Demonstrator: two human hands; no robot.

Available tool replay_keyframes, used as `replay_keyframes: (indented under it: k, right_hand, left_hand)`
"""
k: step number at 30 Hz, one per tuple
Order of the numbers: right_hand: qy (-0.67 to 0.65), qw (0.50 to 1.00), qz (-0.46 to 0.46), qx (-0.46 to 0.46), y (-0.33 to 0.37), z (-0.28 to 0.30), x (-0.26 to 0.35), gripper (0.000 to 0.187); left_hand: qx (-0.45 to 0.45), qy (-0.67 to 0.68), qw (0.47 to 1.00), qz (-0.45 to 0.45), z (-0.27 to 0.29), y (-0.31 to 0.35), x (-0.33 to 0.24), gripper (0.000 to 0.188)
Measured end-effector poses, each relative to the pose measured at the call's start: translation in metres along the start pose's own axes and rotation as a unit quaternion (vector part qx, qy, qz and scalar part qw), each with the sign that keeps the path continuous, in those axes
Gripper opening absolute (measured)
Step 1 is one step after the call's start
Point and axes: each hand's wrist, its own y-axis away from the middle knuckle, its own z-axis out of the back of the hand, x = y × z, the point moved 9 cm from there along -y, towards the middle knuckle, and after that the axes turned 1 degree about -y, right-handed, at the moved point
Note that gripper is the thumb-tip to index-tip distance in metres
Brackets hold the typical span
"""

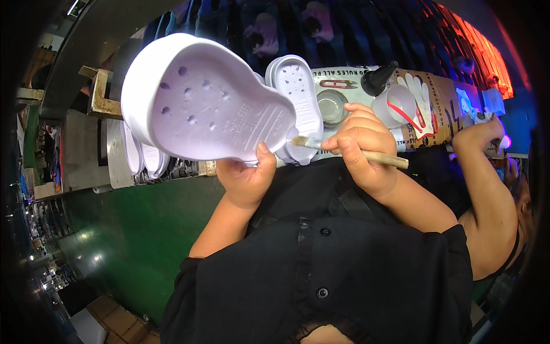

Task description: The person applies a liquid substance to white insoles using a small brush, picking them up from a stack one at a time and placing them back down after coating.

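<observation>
My left hand [246, 178] grips a pale lavender shoe sole [217, 109] by its narrow end, thumb on the rim. The sole is tilted so its hollow inner side, with several round dimples and raised lettering, faces me. Between the fingers of my right hand [369, 149] is a brush [392, 160] with a wooden handle. Its bristle tip is at the sole's narrow end; whether it touches cannot be told. Just behind, more lavender soles [296, 86] stand close together on the bench. A clear round container [332, 108] is beyond my right fingers.
Past my right hand are a translucent cup [394, 106] with a red strip, a black cone-shaped nozzle [378, 79], red thread snips [337, 84] and white gloves [423, 97]. Another person's arm [484, 178] reaches in at right. More soles [133, 152] lie at left, above the green floor [126, 235].
</observation>
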Motion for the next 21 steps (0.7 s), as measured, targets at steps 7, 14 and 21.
replay_keyframes:
  k: [7, 14, 21]
  right_hand:
    - [0.007, 1.000, -0.010, 0.021, 0.002, -0.003, -0.002, 0.014]
    - [0.015, 1.000, 0.003, 0.011, 0.001, -0.008, -0.001, 0.016]
    - [-0.030, 0.998, -0.049, -0.039, 0.012, 0.020, -0.018, 0.025]
  left_hand:
    - [0.063, -0.050, 0.997, 0.015, 0.001, 0.003, 0.008, 0.064]
    - [0.038, 0.013, 0.998, 0.042, -0.002, -0.002, 0.006, 0.063]
    - [0.016, -0.013, 0.999, 0.050, 0.008, -0.006, 0.007, 0.061]
